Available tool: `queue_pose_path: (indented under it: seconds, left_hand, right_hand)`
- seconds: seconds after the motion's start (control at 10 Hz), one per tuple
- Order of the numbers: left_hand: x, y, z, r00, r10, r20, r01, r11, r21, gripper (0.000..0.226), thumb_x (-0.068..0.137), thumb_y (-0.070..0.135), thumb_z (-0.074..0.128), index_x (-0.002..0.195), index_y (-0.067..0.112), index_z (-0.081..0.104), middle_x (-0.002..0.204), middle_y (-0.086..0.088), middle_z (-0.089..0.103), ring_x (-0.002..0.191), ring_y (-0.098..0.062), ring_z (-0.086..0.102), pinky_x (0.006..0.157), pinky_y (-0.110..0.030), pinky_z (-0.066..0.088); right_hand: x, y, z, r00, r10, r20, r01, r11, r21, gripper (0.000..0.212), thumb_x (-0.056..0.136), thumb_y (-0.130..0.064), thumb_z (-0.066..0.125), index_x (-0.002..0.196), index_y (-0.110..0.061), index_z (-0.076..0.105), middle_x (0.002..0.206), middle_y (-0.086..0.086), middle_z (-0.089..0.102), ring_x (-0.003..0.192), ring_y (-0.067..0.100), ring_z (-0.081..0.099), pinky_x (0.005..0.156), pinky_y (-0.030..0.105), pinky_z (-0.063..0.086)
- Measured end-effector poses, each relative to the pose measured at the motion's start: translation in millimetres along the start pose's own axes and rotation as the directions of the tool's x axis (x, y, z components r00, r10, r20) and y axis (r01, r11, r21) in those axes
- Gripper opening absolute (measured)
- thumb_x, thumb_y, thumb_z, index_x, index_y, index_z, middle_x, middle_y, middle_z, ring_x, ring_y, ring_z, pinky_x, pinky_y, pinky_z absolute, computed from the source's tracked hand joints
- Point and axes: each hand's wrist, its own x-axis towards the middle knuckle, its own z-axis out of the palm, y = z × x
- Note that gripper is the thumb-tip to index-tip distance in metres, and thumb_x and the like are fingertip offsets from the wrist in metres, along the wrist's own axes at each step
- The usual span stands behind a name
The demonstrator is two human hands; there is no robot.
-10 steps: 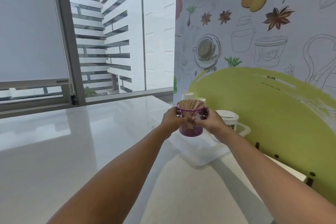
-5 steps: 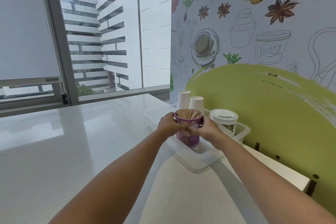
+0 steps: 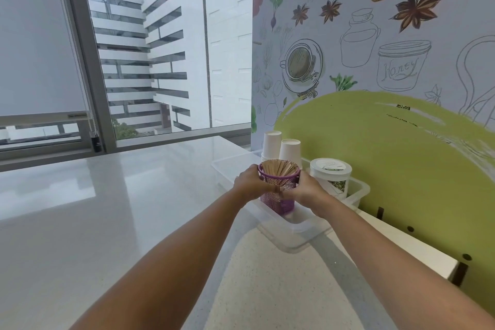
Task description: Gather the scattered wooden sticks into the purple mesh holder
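- A glossy white counter (image 3: 80,209) ran from the near edge to a far window (image 3: 160,48) that showed pale tower blocks.
- The right wall (image 3: 375,61) carried a painted mural; a sketched jar read "Honey".
- The left hand (image 3: 250,182) and right hand (image 3: 308,187) were clamped around the purple mesh holder (image 3: 278,195), which was packed with upright wooden sticks (image 3: 280,167).
- The holder stood inside a clear plastic tray (image 3: 294,233), near two paper cups (image 3: 281,147) and a lidded tub (image 3: 330,177) whose label was unreadable.

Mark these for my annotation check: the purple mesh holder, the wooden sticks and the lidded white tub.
purple mesh holder (image 3: 278,202): head view, on its lower mesh wall.
wooden sticks (image 3: 280,166): head view, on the stick tops.
lidded white tub (image 3: 330,167): head view, on its lid.
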Motion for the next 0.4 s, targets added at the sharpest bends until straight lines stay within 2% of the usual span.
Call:
queue_pose_path:
  seconds: [0.1,0.2,0.3,0.4]
  left_hand:
    - [-4.5,1.0,-1.0,1.0,0.006,0.003,-0.006,1.0,0.002,0.071,0.07,0.034,0.079,0.129,0.012,0.045,0.124,-0.01,0.058,0.117,-0.026,0.051,0.1,-0.04,0.044]
    - [-5.3,-1.7,-1.5,1.0,0.022,0.005,-0.022,1.0,-0.022,0.076,0.071,0.033,0.079,0.133,0.011,0.04,0.131,-0.01,0.055,0.121,-0.025,0.049,0.099,-0.036,0.044]
    - [-13.5,-1.9,-7.7,0.999,0.036,0.007,-0.036,0.999,-0.02,0.079,0.075,0.032,0.075,0.14,0.013,0.033,0.14,-0.01,0.047,0.128,-0.026,0.042,0.1,-0.035,0.041]
    - [-19.7,-1.4,-12.7,0.998,0.051,-0.032,-0.052,0.998,-0.023,0.075,0.083,0.036,0.066,0.143,0.013,0.028,0.146,-0.01,0.039,0.133,-0.027,0.037,0.105,-0.038,0.038]
  right_hand:
    - [-4.7,-3.4,0.3,0.999,-0.015,-0.03,0.013,0.998,-0.063,0.07,0.066,-0.007,0.078,0.128,-0.011,0.045,0.123,0.01,0.057,0.115,0.025,0.051,0.092,0.03,0.044]
    - [-6.4,-5.4,-0.4,0.995,-0.055,-0.081,0.043,0.988,-0.147,0.072,0.069,-0.01,0.075,0.131,-0.008,0.039,0.125,0.011,0.054,0.118,0.026,0.05,0.091,0.029,0.041]
    - [-15.3,-13.2,0.3,0.985,-0.134,-0.11,0.105,0.965,-0.241,0.089,0.071,-0.017,0.073,0.143,-0.004,0.021,0.14,0.015,0.041,0.132,0.028,0.038,0.102,0.031,0.036]
    - [-22.6,-21.6,5.0,0.96,-0.228,-0.163,0.167,0.933,-0.319,0.094,0.08,-0.03,0.068,0.147,-0.003,0.009,0.153,0.016,0.02,0.142,0.028,0.02,0.113,0.035,0.022]
